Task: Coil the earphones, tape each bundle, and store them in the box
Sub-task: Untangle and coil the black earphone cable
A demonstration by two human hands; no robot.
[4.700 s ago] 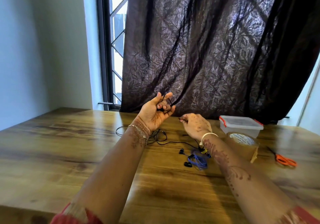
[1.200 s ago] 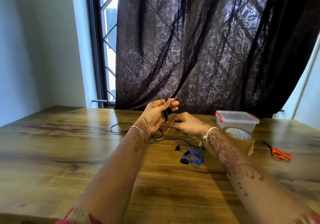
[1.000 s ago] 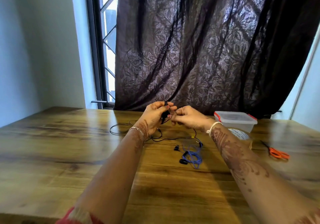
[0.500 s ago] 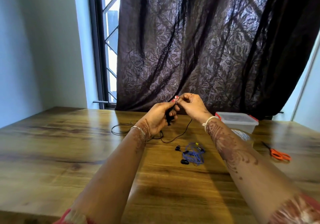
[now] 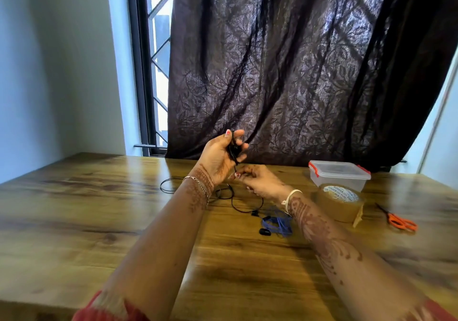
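While the black earphones (image 5: 233, 150) are only part coiled, the wound part sits in the left hand (image 5: 216, 158), raised above the far middle of the table (image 5: 74, 221). Fingers are curled round the coil, thumb up. A cable tail drops from the coil to the right hand (image 5: 259, 182), just below, whose fingertips are pinched together on it. The rest of the black cable lies loose on the wood: one loop left of the left wrist, another curving under the right hand.

Count:
- earphone sets: 2. Black as above; blue earphones (image 5: 277, 223) in a loose heap on the table, just beside the right wrist, untaped.
- black earbuds on the table: 2, near the blue heap. Can't tell which set the nearer one belongs to.
- box (image 5: 339, 175): 1, clear plastic, lid on, red clips, far right of the table.
- tape roll (image 5: 340, 205): 1, brown, lying flat, touching the front of the box.
- scissors (image 5: 401, 222): 1 pair, orange handles, right of the tape, apart from it.
- wrist bands: 2. Chain bracelet (image 5: 198, 183) left, white bangle (image 5: 293, 193) right.

Red sleeve edges show at the bottom of the view.

Surface: wooden tabletop, glossy, visible grain.

Room: dark leaf-patterned curtain (image 5: 285, 73) behind the table, covering most of a barred window (image 5: 158, 48) with a dark frame. Pale wall (image 5: 54, 60) on the left.
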